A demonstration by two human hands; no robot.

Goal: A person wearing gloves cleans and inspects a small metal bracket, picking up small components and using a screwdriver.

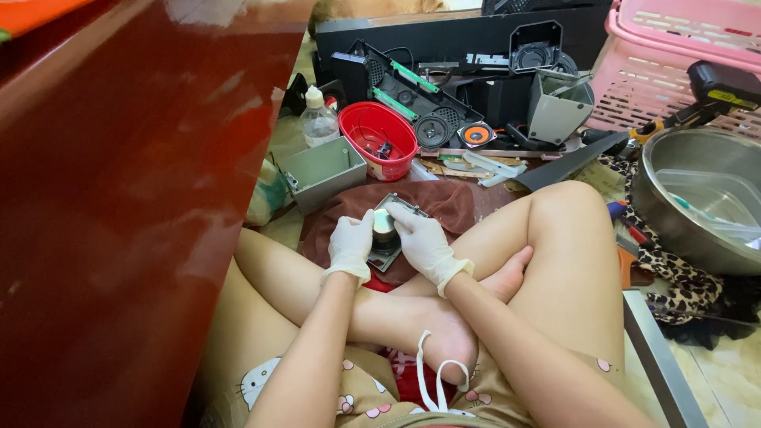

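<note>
Left hand: the white-gloved left hand [351, 244] sits at mid-frame, its fingers curled closed around a small pale cylindrical part [384, 223].
Right hand: the white-gloved right hand [426, 242] is just beside it, fingers bent over the same pale part and touching the flat square dark speaker frame [391, 238] beneath.
Held thing: the pale part stands upright between the two hands, on top of the dark frame, a little left of the frame's centre.
Under it: the frame rests on a brown cloth [444, 208] spread on the floor ahead of the person's crossed bare legs.
Left of frame: a broad dark red glossy panel [119, 198] fills the whole left third.
Above the hands: a grey open metal box [321, 170] lies at upper left of the cloth, a clear plastic bottle with a white cap [319, 119] behind it, and a red round plastic bowl [379, 139] just beside the box.
Upper centre: a long black plastic speaker housing [412, 99] with round drivers lies among loose parts, near a small orange-ringed speaker cone [477, 135] and a grey wedge-shaped casing [555, 111].
Upper right: a pink slotted plastic basket [674, 55].
Right edge: a large steel bowl [674, 178] on leopard-print fabric [682, 293].
</note>
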